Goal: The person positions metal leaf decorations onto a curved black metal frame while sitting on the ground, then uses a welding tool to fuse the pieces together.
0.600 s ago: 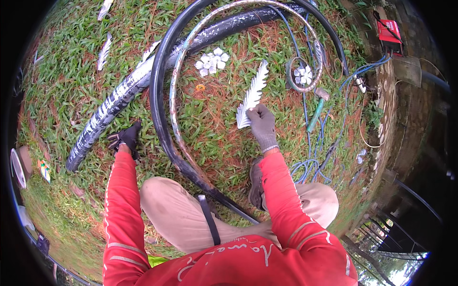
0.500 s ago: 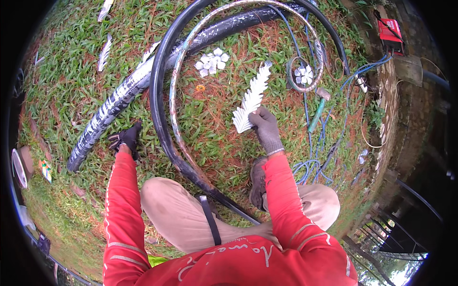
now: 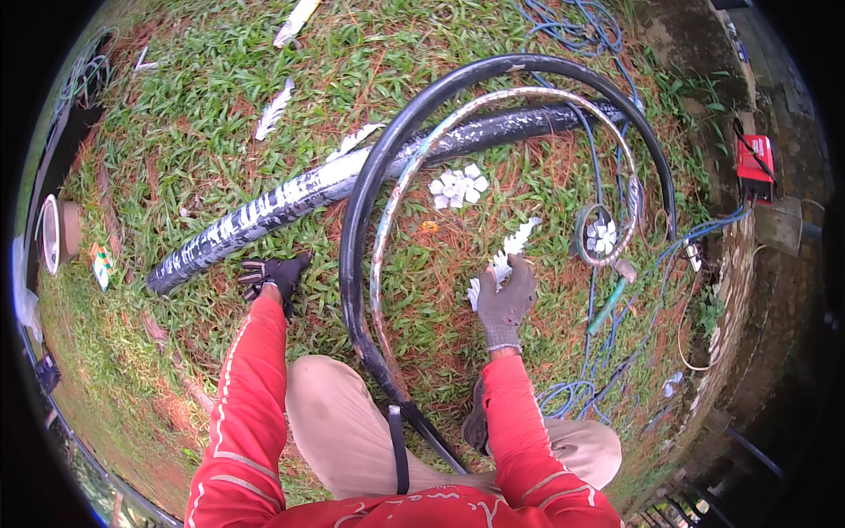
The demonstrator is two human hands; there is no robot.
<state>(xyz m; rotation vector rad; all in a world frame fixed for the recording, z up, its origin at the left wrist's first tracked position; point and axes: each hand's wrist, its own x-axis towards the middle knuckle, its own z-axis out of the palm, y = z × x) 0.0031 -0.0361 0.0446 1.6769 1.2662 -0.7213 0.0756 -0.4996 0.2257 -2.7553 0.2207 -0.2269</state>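
Observation:
My right hand (image 3: 508,306), in a grey glove, is low over the grass inside a curled bar. Its thumb and fingers close around a white, feather-shaped leaf (image 3: 521,236), whose tip and lower end show past the glove. The fingertips are partly hidden by the hand's back. My left hand (image 3: 273,280), in a dark glove, rests on the grass with thumb and fingers spread, holding nothing. It lies between a thick black-and-white pipe (image 3: 290,195) and the outer black curved tube (image 3: 354,264). Beyond the leaf are silvery flower ornaments (image 3: 458,187).
A rusty, pale scroll bar (image 3: 381,286) curls around another flower (image 3: 601,236). Beside it lies a green-handled hammer (image 3: 607,306) among blue cables (image 3: 568,400). More white leaves (image 3: 275,110) lie at the far left. A red machine (image 3: 755,167) stands on the right ledge.
My right hand has lowered the leaf toward the grass and now covers more of it. My left hand stays on the grass. The whole view has shifted, with the scene lower and farther right.

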